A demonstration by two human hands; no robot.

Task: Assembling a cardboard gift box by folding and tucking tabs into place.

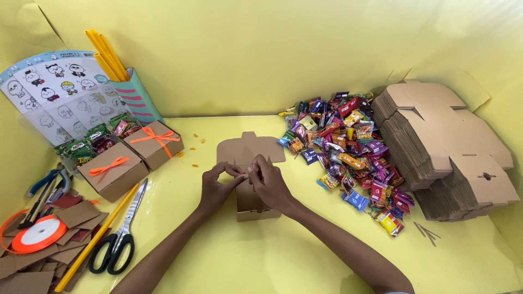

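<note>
Far to the left of your fingers, an orange ribbon spool lies on brown card scraps at the bench edge, with blue-handled pliers just behind it. Black-handled scissors and a long yellow stick lie side by side, nearer your fingers but still well to their left. Behind those stand two closed brown boxes tied with orange bows, touching each other, with a sticker sheet and a striped holder of yellow tubes at the back.

Your left hand has its fingers curled, thumb and forefinger pinched on a flap of the half-folded brown box. Your right hand meets it, fingertips closed on the same flap, so both hands grip the box at its middle. The box rests on the yellow bench directly under and between your hands, its flat lid part stretching away behind your fingers.

Just to the right of your fingers lies a heap of wrapped sweets in many colours. Further right, well apart from your fingers, sits a tall stack of flat box blanks.
</note>
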